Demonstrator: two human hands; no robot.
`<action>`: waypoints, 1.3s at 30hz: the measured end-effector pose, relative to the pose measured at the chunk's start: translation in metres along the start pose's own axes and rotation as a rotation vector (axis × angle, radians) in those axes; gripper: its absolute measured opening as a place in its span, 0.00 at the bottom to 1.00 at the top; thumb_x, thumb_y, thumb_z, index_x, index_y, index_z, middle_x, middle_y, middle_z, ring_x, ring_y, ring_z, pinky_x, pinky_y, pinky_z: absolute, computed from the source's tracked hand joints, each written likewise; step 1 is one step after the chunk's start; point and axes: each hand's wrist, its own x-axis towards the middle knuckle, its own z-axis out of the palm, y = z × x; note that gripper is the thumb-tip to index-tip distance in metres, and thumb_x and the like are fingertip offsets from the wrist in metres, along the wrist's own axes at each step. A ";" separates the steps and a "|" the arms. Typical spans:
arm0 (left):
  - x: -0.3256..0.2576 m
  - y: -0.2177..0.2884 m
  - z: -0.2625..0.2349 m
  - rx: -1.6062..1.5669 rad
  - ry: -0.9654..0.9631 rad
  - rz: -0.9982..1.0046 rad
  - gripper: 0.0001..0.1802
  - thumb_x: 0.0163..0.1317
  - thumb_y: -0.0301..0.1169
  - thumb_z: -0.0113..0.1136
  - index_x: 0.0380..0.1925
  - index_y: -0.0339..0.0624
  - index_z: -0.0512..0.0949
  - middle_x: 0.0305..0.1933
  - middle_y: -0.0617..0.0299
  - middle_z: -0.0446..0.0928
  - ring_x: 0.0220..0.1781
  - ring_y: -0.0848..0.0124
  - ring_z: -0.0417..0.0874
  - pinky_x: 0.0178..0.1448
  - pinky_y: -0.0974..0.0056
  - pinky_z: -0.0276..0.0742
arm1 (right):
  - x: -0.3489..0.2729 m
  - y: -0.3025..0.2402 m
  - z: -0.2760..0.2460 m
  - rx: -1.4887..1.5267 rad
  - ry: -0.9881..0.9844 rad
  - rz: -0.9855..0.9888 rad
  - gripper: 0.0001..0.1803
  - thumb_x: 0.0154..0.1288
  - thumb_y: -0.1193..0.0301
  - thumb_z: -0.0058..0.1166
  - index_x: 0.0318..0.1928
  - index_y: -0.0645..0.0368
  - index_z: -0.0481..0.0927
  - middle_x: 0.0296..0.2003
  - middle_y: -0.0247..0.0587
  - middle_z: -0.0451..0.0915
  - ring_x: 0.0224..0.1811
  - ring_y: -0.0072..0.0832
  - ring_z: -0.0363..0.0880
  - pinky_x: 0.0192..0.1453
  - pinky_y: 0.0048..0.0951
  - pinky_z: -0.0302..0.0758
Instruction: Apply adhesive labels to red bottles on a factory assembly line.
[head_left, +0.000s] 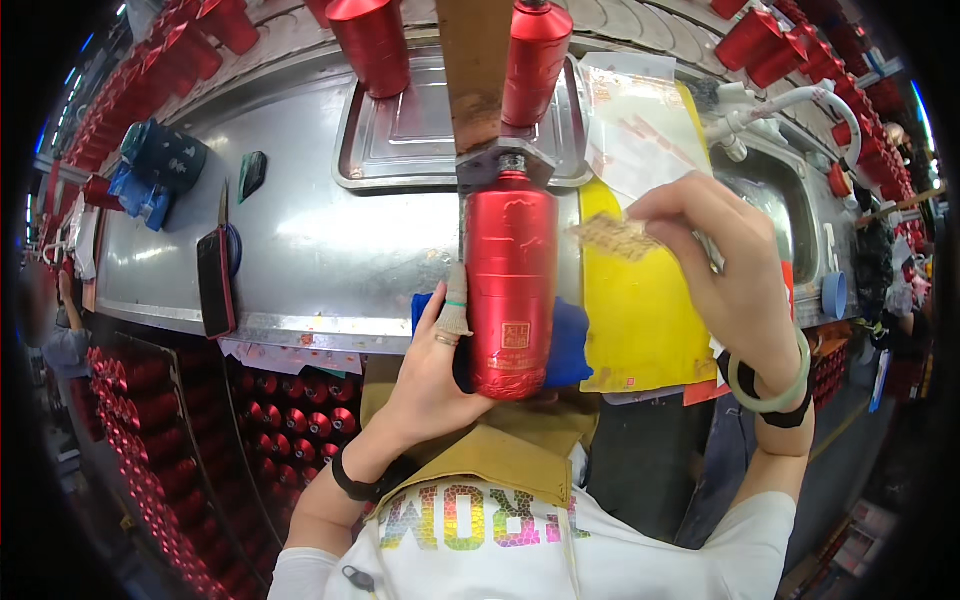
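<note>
A: Where do we have the red bottle?

B: Straight in front of us at the near edge of the worktop, its neck at a dark metal bracket, its base toward our body. Our left grip is closed around the lower end, fingers along the left side; whatever lies underneath is hidden from us.

A: And our right grip?

B: It pinches a thin sheet with gold marks by one edge, just to the right of the bottle.

A: How would we expect these to handle?

B: We'd judge the bottle stiff, rather heavy if full, and slippery on that glossy coat. We can't tell whether it's glass, so we'd treat it as breakable and hold it low, near the base. The cloth finger cover should help against slipping. The thin sheet looks light and easily creased; an edge is the place to hold it.

A: What's about us?

B: A brown post blocks the bottle's far end. A blue cloth bunches at its lower right. A yellow sheet lies below our right grip. Beyond are a metal tray and more bottles; a phone sits well to the left.
</note>
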 end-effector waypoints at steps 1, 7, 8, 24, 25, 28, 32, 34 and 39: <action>0.001 0.002 -0.004 -0.024 -0.061 -0.049 0.72 0.48 0.34 0.85 0.83 0.37 0.41 0.80 0.44 0.62 0.80 0.55 0.66 0.80 0.53 0.62 | 0.007 -0.008 0.004 0.002 -0.003 0.002 0.09 0.64 0.84 0.59 0.44 0.63 0.83 0.38 0.48 0.83 0.34 0.43 0.84 0.40 0.36 0.78; 0.019 0.005 -0.020 -0.359 0.053 -0.030 0.65 0.58 0.33 0.78 0.82 0.31 0.38 0.84 0.40 0.48 0.84 0.56 0.57 0.82 0.52 0.58 | 0.036 -0.005 0.049 0.144 -0.233 -0.077 0.12 0.63 0.82 0.60 0.47 0.61 0.81 0.43 0.46 0.84 0.46 0.50 0.83 0.49 0.40 0.79; 0.026 0.004 -0.017 -0.507 0.137 -0.065 0.63 0.60 0.33 0.77 0.81 0.31 0.39 0.84 0.40 0.49 0.83 0.56 0.59 0.82 0.52 0.59 | 0.038 -0.002 0.054 0.146 -0.234 -0.079 0.12 0.63 0.82 0.60 0.47 0.61 0.81 0.43 0.46 0.84 0.46 0.50 0.83 0.49 0.40 0.79; 0.057 0.005 -0.004 -0.847 0.183 -0.212 0.48 0.69 0.26 0.67 0.80 0.33 0.46 0.77 0.49 0.62 0.76 0.64 0.68 0.79 0.57 0.64 | 0.024 0.020 0.104 0.699 -0.008 0.600 0.19 0.68 0.68 0.67 0.55 0.63 0.79 0.42 0.35 0.81 0.41 0.19 0.80 0.46 0.25 0.77; 0.057 0.003 -0.004 -0.830 0.190 -0.188 0.49 0.68 0.25 0.67 0.80 0.33 0.46 0.78 0.49 0.62 0.77 0.64 0.68 0.79 0.57 0.64 | 0.024 0.019 0.106 0.752 0.014 0.569 0.21 0.68 0.68 0.67 0.57 0.63 0.78 0.42 0.36 0.81 0.42 0.18 0.80 0.46 0.23 0.77; 0.056 0.003 -0.007 -0.884 0.161 -0.195 0.49 0.68 0.24 0.66 0.81 0.36 0.46 0.79 0.52 0.60 0.79 0.64 0.64 0.81 0.55 0.60 | 0.024 0.018 0.108 0.825 0.039 0.541 0.23 0.68 0.67 0.68 0.57 0.64 0.77 0.44 0.36 0.81 0.43 0.17 0.80 0.47 0.21 0.78; 0.057 0.007 -0.009 -0.909 0.157 -0.229 0.49 0.69 0.24 0.66 0.81 0.36 0.46 0.79 0.51 0.60 0.79 0.63 0.65 0.81 0.55 0.61 | 0.026 0.016 0.107 0.770 0.035 0.574 0.22 0.68 0.67 0.68 0.57 0.64 0.77 0.44 0.36 0.82 0.44 0.18 0.80 0.49 0.22 0.78; 0.059 0.007 -0.009 -0.901 0.182 -0.238 0.50 0.68 0.26 0.69 0.80 0.32 0.46 0.78 0.48 0.61 0.78 0.64 0.66 0.81 0.57 0.62 | 0.026 0.018 0.108 0.748 0.037 0.584 0.22 0.68 0.67 0.68 0.57 0.64 0.77 0.44 0.36 0.82 0.44 0.18 0.80 0.49 0.22 0.78; 0.058 0.002 -0.005 -0.860 0.195 -0.190 0.49 0.67 0.26 0.69 0.80 0.32 0.47 0.78 0.48 0.61 0.78 0.63 0.66 0.81 0.57 0.62 | 0.026 0.017 0.109 0.755 0.040 0.583 0.21 0.69 0.67 0.67 0.55 0.64 0.78 0.43 0.35 0.82 0.45 0.18 0.79 0.50 0.23 0.78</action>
